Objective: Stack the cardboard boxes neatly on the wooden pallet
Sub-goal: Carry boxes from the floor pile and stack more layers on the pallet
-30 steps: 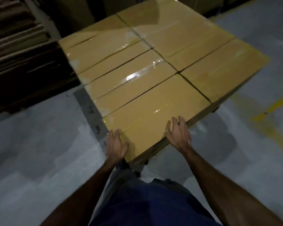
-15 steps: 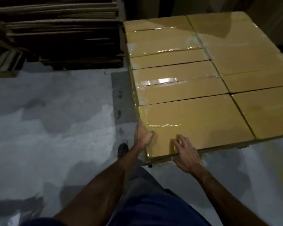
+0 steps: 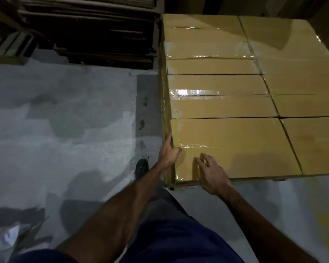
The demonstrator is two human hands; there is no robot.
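Taped cardboard boxes [image 3: 226, 106] are sitting edge to edge in rows on a wooden pallet [image 3: 184, 183], which is resting on the concrete floor [image 3: 65, 130]. Flattened cardboard sheets [image 3: 87, 29] are lying stacked behind and to the left. A shoe [image 3: 141, 167] is standing just left of the pallet's near corner.

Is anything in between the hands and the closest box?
No, nothing. The left hand presses on the side corner of the closest box, and the right hand lies flat on its top. Both hands touch the box directly.
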